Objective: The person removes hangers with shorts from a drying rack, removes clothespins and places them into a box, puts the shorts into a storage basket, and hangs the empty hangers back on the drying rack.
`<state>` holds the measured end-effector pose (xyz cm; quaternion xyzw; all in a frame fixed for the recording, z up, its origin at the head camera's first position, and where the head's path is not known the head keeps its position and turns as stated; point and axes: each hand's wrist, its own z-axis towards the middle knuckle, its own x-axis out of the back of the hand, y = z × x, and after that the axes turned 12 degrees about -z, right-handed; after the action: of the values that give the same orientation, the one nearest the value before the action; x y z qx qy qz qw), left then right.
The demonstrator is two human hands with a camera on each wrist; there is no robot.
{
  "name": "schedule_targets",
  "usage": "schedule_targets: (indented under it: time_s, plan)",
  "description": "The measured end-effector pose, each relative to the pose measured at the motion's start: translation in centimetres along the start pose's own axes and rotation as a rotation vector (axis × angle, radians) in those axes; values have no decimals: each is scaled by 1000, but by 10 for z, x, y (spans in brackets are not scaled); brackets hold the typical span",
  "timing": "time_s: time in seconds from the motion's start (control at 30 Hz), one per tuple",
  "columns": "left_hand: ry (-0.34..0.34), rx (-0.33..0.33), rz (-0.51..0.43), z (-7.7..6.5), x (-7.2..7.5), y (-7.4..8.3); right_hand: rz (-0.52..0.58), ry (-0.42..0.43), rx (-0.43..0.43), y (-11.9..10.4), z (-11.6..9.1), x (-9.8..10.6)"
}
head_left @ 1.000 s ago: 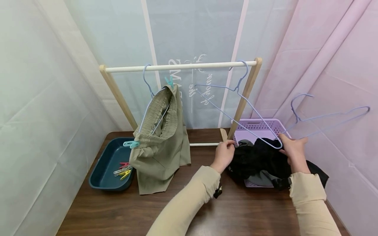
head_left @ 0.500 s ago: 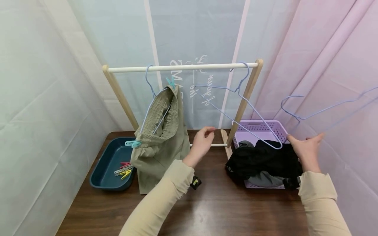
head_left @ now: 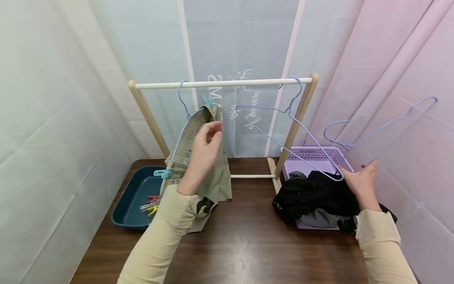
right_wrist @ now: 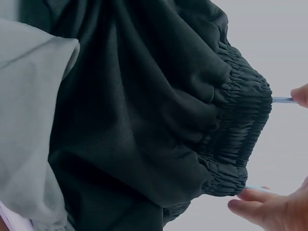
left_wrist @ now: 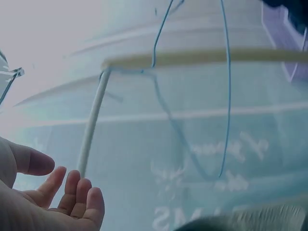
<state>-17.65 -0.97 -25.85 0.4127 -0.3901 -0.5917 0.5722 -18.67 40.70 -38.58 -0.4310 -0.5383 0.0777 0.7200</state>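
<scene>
My left hand (head_left: pixel 205 148) is raised in front of the khaki shorts (head_left: pixel 225 185), overlapping them in the head view. In the left wrist view its fingers (left_wrist: pixel 79 197) bend loosely around nothing. At the right, my right hand (head_left: pixel 362 182) holds a blue wire hanger (head_left: pixel 372 132) over the purple basket. Black shorts (head_left: pixel 312 193) with an elastic waistband (right_wrist: pixel 240 115) sit on that hanger, whose wire shows between waistband and fingers in the right wrist view. The khaki shorts hang from another hanger (head_left: pixel 182 98), fastened with teal clothespins (head_left: pixel 164 172).
A rack with a white rail (head_left: pixel 241 83) stands at the back. Its right end carries a bare blue hanger (head_left: pixel 312 138) that reaches towards my right hand. The purple basket (head_left: pixel 331 152) holds grey cloth (head_left: pixel 319 218). A dark blue tray (head_left: pixel 124 213) with several clothespins stands left.
My left hand has left the black shorts and moved left and up in front of the khaki shorts. The right hand has shifted slightly right, and its hanger has tilted.
</scene>
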Motion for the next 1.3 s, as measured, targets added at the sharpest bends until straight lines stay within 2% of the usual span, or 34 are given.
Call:
schedule_targets:
  time_s: [0.27, 0.5, 0.6, 0.73, 0.93, 1.13, 1.3]
  plan:
    - [74, -43, -1, -6, 39, 20, 69, 25, 56, -8, 5, 4]
    - [226, -45, -26, -5, 83, 36, 138, 21, 39, -22, 6, 20]
    - [283, -29, 15, -4, 105, 36, 137, 30, 26, -26, 7, 28]
    - [339, 33, 115, -1, 132, 24, 156, 59, 4, -33, 10, 39]
    - [378, 169, 257, 11, 159, -10, 161, 72, 3, -38, 10, 54]
    - [328, 231, 306, 24, 170, -40, 269, 72, 70, -46, 6, 68]
    - [272, 244, 338, 36, 173, -55, 281, 66, 150, -58, -2, 80]
